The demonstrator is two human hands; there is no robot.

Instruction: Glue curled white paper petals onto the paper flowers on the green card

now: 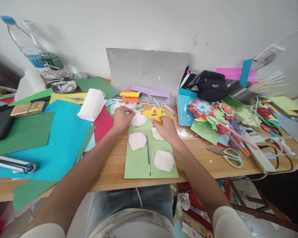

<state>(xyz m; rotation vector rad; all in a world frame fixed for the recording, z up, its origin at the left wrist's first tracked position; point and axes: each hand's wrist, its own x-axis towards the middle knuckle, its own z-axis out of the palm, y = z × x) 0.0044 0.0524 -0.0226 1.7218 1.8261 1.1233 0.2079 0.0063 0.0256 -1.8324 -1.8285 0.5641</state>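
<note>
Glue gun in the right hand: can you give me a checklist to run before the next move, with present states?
1. Yellow glue gun held in the right hand: ok.
2. Left hand well away from the nozzle: not ok, the nozzle points towards its fingertips, close by.
3. Glue gun hot: cannot tell.
4. Left hand's grip on something: cannot tell, too small.
5. Blue brush lying on the green sheet: ok.
6. Scissors off that sheet: ok.

My clutter lol: two plastic bottles (36, 60) back left by the wall (89, 23), a grey cutting mat (149, 67) leaning on it, my black pouch (212, 91) right of the mat, scissors (224, 153) near a white power strip (258, 153).
</note>
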